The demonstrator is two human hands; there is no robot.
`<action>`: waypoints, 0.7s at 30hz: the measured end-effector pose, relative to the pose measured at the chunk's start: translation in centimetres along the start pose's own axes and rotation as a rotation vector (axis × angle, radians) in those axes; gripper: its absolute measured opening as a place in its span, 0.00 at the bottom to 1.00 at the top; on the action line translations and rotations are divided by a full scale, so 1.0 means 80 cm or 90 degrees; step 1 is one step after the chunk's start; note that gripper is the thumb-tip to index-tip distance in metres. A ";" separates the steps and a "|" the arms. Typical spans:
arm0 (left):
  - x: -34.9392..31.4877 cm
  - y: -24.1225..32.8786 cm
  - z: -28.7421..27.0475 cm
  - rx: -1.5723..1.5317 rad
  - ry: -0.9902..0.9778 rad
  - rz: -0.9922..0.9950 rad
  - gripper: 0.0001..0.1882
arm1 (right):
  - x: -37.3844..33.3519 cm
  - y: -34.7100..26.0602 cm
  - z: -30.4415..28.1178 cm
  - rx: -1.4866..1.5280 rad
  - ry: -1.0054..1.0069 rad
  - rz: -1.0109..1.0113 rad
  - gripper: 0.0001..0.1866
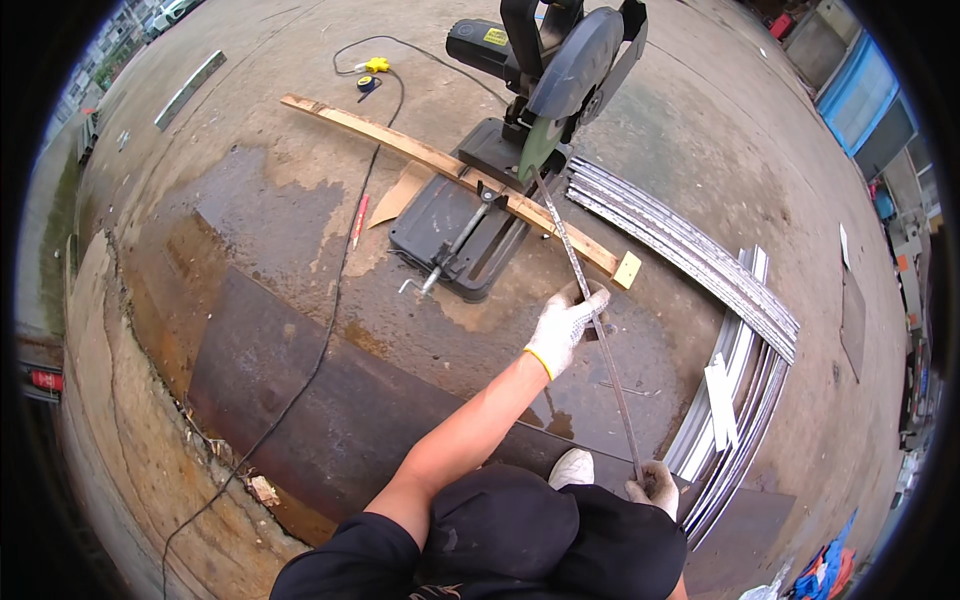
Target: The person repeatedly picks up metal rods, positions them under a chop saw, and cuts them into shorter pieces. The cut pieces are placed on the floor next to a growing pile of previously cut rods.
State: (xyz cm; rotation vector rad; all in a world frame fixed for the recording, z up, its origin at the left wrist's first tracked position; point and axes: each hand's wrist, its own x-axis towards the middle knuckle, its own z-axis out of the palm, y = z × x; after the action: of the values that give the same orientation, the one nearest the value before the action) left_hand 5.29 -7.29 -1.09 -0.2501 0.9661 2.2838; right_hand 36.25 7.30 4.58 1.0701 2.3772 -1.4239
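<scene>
My left hand (566, 328), in a white knit glove with a yellow cuff, is closed round the middle of a long thin metal bar (615, 385). Lower down, my right hand (655, 487), gloved in soiled white, grips the near end of the same bar. From there the bar slants up and left, its far end at the green guard (541, 148) of a chop saw (575, 75). Whether that end touches the saw cannot be made out. A wooden strip (425, 153) lies across the saw's black base (465, 225), near the screw clamp (460, 240).
Stacked metal profiles (690, 245) lie right of the saw, with more (735, 360) below and white offcuts (720, 400) on top. A black cable (330, 340) crosses the wet concrete and a dark sheet (300, 380). A red pencil (360, 220) and a tape measure (366, 84) lie left.
</scene>
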 end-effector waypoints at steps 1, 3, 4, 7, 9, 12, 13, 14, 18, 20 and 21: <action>0.002 -0.001 -0.001 -0.013 0.002 0.006 0.10 | 0.001 0.003 0.000 0.026 0.004 -0.012 0.16; 0.006 -0.006 -0.003 -0.040 0.000 0.021 0.11 | 0.001 0.011 0.002 0.080 0.013 -0.034 0.17; 0.008 -0.010 -0.003 -0.054 -0.002 0.031 0.12 | 0.001 0.014 0.001 0.076 0.028 -0.033 0.17; 0.006 -0.007 -0.009 -0.087 -0.019 0.032 0.14 | 0.002 0.020 0.002 0.061 0.073 -0.049 0.20; 0.004 -0.003 -0.008 -0.118 -0.038 0.028 0.15 | 0.000 0.008 0.005 0.042 0.119 -0.083 0.21; 0.004 -0.002 -0.007 -0.190 -0.079 0.025 0.16 | 0.000 0.001 0.002 -0.019 0.193 -0.117 0.20; 0.008 -0.005 -0.010 -0.220 -0.099 0.017 0.16 | 0.001 0.003 0.002 -0.028 0.220 -0.142 0.20; 0.008 -0.007 -0.010 -0.251 -0.119 0.007 0.17 | 0.004 0.004 -0.001 -0.059 0.232 -0.163 0.20; -0.007 -0.014 0.001 -0.232 -0.108 0.010 0.19 | 0.003 -0.025 -0.008 -0.244 0.313 -0.275 0.18; -0.030 -0.014 0.026 -0.137 -0.117 0.012 0.22 | -0.006 -0.008 -0.041 -0.328 0.199 -0.204 0.14; -0.047 -0.010 0.046 -0.069 -0.164 0.017 0.21 | -0.012 0.000 -0.056 -0.369 0.143 -0.164 0.12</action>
State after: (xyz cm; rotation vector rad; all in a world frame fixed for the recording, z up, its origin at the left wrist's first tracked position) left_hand 8.98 -6.15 2.59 0.0125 0.7200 2.3248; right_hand 37.83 10.50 7.38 0.8187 2.9007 -0.6001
